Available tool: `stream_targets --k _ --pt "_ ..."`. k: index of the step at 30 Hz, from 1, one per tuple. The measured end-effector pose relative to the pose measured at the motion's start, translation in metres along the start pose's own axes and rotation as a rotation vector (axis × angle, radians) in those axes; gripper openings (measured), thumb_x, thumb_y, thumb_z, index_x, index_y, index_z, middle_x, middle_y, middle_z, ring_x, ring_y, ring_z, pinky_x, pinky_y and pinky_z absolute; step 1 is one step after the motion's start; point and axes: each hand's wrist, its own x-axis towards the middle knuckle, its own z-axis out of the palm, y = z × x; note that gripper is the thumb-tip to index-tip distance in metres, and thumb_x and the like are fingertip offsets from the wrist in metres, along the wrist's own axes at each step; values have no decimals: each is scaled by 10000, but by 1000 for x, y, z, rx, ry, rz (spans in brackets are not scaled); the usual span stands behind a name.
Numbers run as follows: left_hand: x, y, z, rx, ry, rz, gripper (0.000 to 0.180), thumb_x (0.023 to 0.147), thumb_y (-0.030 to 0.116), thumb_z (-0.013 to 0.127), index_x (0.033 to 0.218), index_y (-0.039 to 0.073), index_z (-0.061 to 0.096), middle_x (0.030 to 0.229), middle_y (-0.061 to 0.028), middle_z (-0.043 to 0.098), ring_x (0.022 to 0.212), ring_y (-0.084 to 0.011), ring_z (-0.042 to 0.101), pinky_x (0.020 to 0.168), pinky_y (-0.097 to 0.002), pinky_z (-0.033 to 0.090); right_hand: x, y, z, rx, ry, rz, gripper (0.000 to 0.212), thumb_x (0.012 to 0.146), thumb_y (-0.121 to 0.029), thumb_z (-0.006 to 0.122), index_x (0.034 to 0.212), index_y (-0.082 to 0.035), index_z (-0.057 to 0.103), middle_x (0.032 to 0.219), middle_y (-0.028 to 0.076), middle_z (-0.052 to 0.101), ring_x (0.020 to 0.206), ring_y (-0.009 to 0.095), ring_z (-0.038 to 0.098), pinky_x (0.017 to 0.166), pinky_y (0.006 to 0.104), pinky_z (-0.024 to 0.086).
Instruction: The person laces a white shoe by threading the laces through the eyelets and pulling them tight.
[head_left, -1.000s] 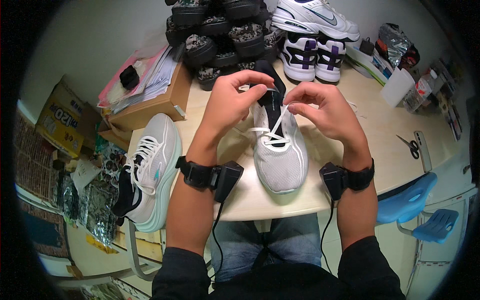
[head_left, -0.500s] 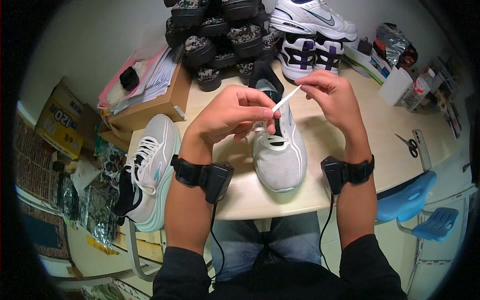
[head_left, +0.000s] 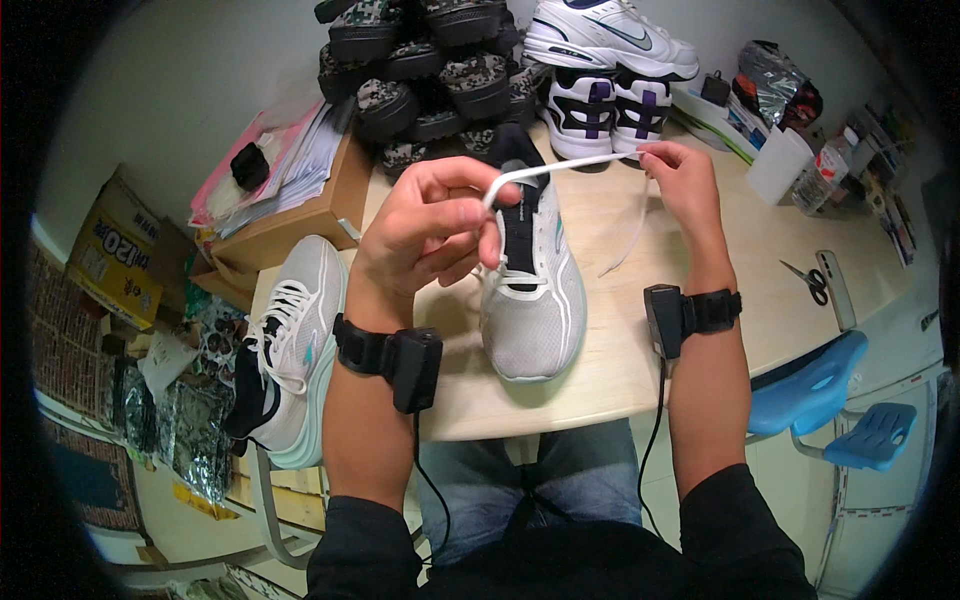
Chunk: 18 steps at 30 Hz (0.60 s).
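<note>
A white shoelace (head_left: pixel 575 163) stretches between my two hands above a grey running shoe (head_left: pixel 532 325), which stands toe toward me on the table. My left hand (head_left: pixel 440 222) holds the lace between thumb and forefinger, over the left side of the shoe's opening. Off to the right, my right hand (head_left: pixel 685 178) pinches the lace, and a loose end hangs from it toward the table. Lace runs through the holes nearest the toe; the black tongue shows above. At the table's left edge rests a matching grey shoe (head_left: pixel 300 340), fully laced.
Camouflage shoes (head_left: pixel 440 85) with black soles are piled at the back, beside stacked white sneakers (head_left: pixel 610 40). Scissors (head_left: pixel 808 282) and a phone (head_left: pixel 837 288) lie at right, near a plastic bottle (head_left: pixel 825 172). Papers fill a cardboard box (head_left: pixel 325 205) at left. A blue chair (head_left: pixel 810 385) stands right.
My hands have moved apart, the right one going right and the left one slightly left. A longer stretch of lace now spans them, with its end dangling from my right hand.
</note>
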Motion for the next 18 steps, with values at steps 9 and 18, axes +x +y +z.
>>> stream_targets --k 9,18 --pt "-6 12 0 211 -292 -119 129 727 44 686 739 -74 638 839 -268 635 556 -175 563 484 -225 439 10 41 1 -48 131 287 138 782 -135 647 844 -26 705 762 83 685 694 158 633 658 275 481" --pt "-12 15 -10 108 -358 9 177 654 114 725 613 -31 632 829 -296 622 766 -322 630 703 -343 472 24 81 -6 -80 336 325 121 779 -105 629 855 -60 712 763 82 685 643 172 649 632 286 512"
